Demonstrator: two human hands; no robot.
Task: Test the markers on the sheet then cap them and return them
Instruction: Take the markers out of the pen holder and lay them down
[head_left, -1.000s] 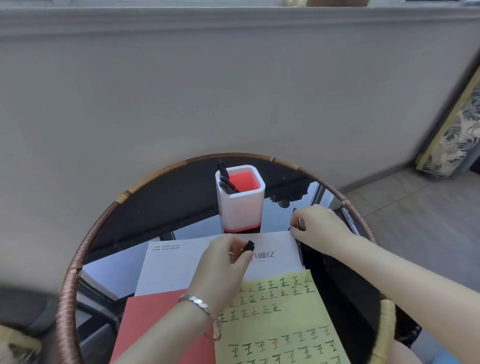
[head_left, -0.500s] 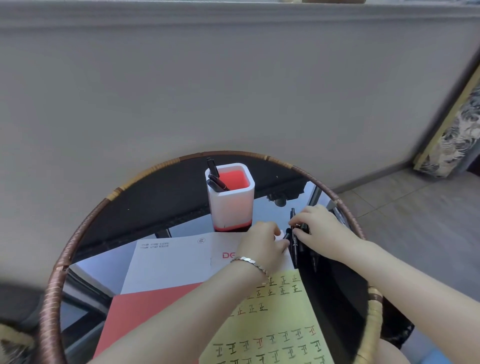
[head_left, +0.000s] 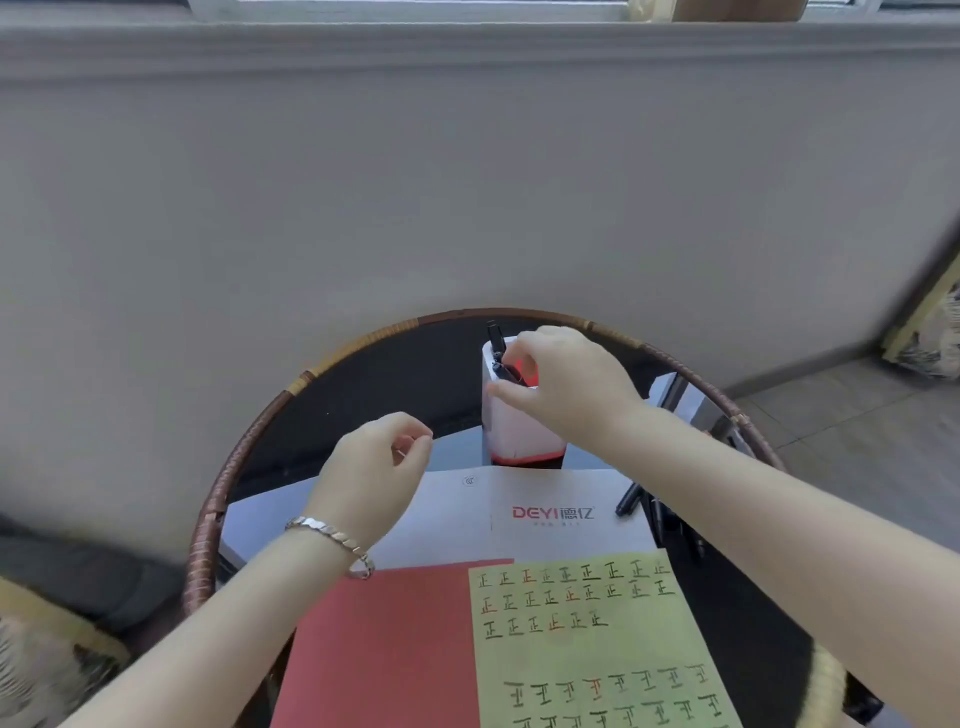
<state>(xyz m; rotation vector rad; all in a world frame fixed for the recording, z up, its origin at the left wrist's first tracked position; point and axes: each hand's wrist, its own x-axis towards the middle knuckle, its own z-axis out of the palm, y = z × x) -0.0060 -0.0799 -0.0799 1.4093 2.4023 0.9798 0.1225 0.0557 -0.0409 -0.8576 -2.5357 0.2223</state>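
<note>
A right hand (head_left: 566, 384) is lowering a capped marker (head_left: 506, 370) into the white holder (head_left: 511, 431); left hand (head_left: 374, 467) is hovering loosely curled, empty, left of the holder; next, likely fetching another marker.

Black markers (head_left: 497, 347) stand tilted in a white holder (head_left: 511, 426) with a red inside and base. More black markers (head_left: 655, 512) lie right of the papers. A yellow sheet (head_left: 597, 644) carries rows of test characters.

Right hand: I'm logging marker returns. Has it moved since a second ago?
Yes. The right hand went from the table's right side beside the papers up to the pen holder, fingers over its opening.
</note>
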